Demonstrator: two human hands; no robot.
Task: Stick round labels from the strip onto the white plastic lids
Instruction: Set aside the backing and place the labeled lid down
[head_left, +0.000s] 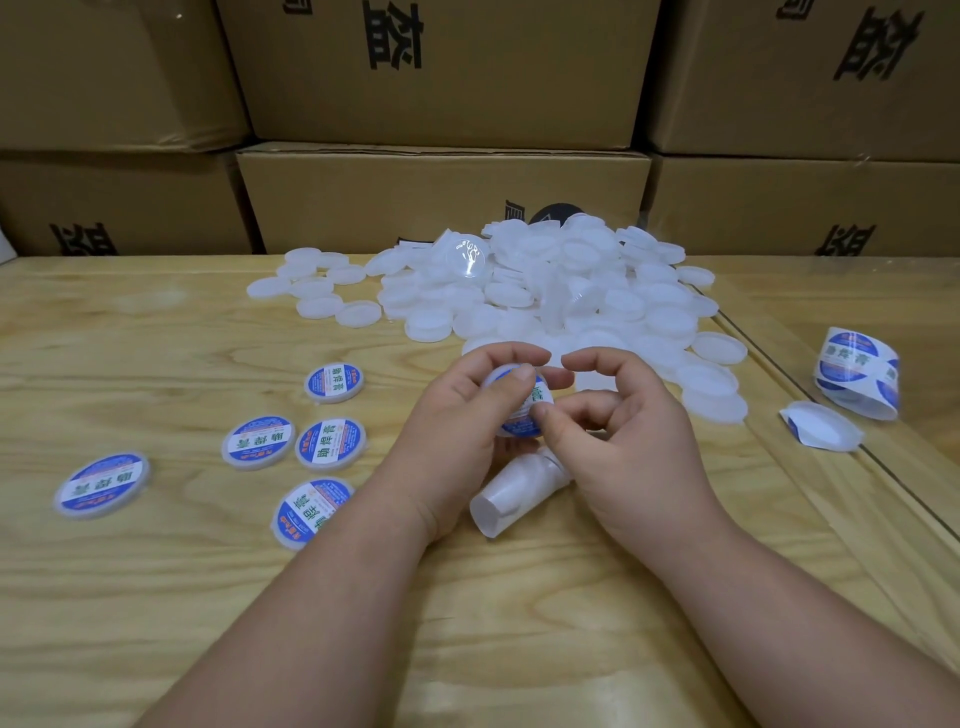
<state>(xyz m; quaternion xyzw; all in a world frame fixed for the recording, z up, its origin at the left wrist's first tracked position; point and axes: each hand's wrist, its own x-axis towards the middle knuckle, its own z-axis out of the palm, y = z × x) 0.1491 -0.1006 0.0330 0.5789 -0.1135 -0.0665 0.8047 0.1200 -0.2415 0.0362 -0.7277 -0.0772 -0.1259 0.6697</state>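
My left hand (457, 415) grips a white lid with a blue and white round label (535, 402) on it, thumb pressing across the top. My right hand (623, 431) meets it from the right, thumb tip on the label's lower edge, fingers curled above. Below the hands hangs a curl of bare white backing strip (511, 493). A large heap of plain white lids (545, 291) lies behind the hands. Several labelled lids (258, 441) lie flat at the left. A coiled label strip (857, 371) sits at the right.
The wooden table (467, 623) has a seam and edge running diagonally at the right. A loose piece of backing with a label (821, 431) lies near the coil. Stacked cardboard boxes (441, 197) wall off the back of the table.
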